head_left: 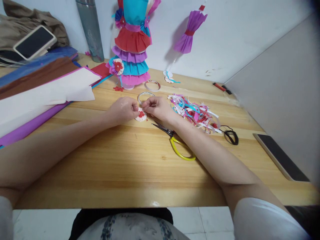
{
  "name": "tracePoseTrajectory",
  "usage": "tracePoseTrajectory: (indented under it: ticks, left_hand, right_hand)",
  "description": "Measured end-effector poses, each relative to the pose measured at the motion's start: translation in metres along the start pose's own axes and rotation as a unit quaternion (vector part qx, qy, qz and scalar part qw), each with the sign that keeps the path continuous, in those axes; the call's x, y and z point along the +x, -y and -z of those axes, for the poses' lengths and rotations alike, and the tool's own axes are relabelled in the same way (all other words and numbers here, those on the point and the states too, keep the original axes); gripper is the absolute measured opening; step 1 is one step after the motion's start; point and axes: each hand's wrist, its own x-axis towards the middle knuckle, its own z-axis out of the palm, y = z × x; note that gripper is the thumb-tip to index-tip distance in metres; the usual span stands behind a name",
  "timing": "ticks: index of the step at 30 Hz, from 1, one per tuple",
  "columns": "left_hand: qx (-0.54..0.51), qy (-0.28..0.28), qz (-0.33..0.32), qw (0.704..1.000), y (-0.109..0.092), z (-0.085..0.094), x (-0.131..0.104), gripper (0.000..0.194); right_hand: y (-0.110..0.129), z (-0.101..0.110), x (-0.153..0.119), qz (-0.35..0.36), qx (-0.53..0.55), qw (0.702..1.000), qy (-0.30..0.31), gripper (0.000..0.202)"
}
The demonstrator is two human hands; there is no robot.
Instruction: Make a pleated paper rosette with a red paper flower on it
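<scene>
A small round white paper rosette (142,117) with a red flower shape at its centre lies on the table between my hands. My left hand (123,109) is closed, its thumb and fingertips at the rosette's left edge. Just above the rosette, my right hand (160,108) makes a pinch; whatever is in its fingertips is too small to make out. A roll of clear tape (139,99) stands behind the fingers, partly covered by them. Under my right forearm lie scissors with yellow handles (178,153), their dark blades slightly apart and pointing toward the rosette.
Paper scraps (192,111) are heaped on the right, near a black cord (231,137) and a phone (282,156). A ruffled paper dress (132,41) stands at the back beside a bottle (91,31). Another tape roll (159,87) lies before it. Sheets of coloured paper (50,83) cover the left.
</scene>
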Motion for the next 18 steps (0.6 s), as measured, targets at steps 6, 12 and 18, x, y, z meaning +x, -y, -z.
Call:
tracePoseTrajectory:
  ticks: [6,12,18]
  left_hand:
    - [-0.016,-0.001,0.004,1.0,0.003,0.0,0.001,0.012]
    - [-0.076,-0.019,-0.002,0.997,0.005,-0.002,0.0,0.016]
    - [-0.108,-0.029,-0.005,0.994,0.005,0.0,0.001,0.014]
  right_hand:
    - [0.006,0.001,-0.004,0.022,-0.144,0.989,-0.004,0.022]
    - [0.01,-0.002,-0.004,0.033,-0.194,0.98,0.02,0.007]
    - [0.002,-0.002,-0.001,0.026,-0.122,0.992,0.008,0.004]
